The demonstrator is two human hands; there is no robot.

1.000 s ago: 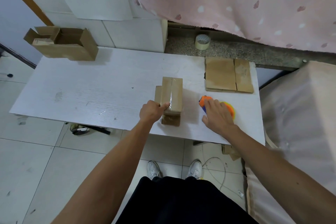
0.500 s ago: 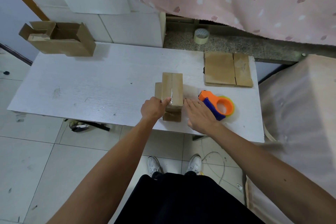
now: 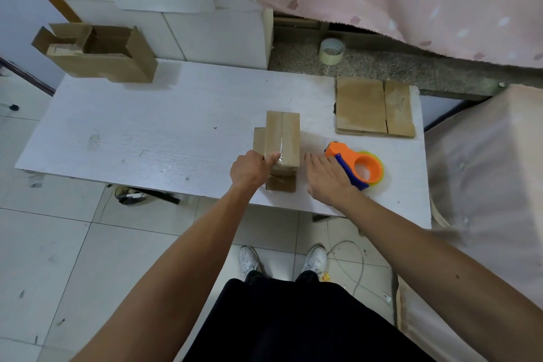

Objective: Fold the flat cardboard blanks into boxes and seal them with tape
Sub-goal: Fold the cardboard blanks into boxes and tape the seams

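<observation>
A small folded cardboard box [image 3: 283,138] stands on the white table [image 3: 147,132], clear tape running along its top seam. My left hand [image 3: 249,170] grips the box's near left corner, thumb pressing on the tape end. My right hand [image 3: 326,178] lies flat and open on the table just right of the box, fingers spread, holding nothing. The orange and blue tape dispenser [image 3: 357,166] rests on the table, touching the right side of that hand. A stack of flat cardboard blanks [image 3: 374,107] lies at the table's back right.
An open cardboard box [image 3: 100,53] sits at the back left corner. A spare tape roll [image 3: 332,51] stands on the stone ledge behind. A pink curtain hangs above; a covered bed edge [image 3: 484,185] borders the right. My feet and cables are on the tiled floor.
My right hand let go of the tape dispenser and moved left toward the box, then settled flat beside it. My left hand stayed on the box's corner.
</observation>
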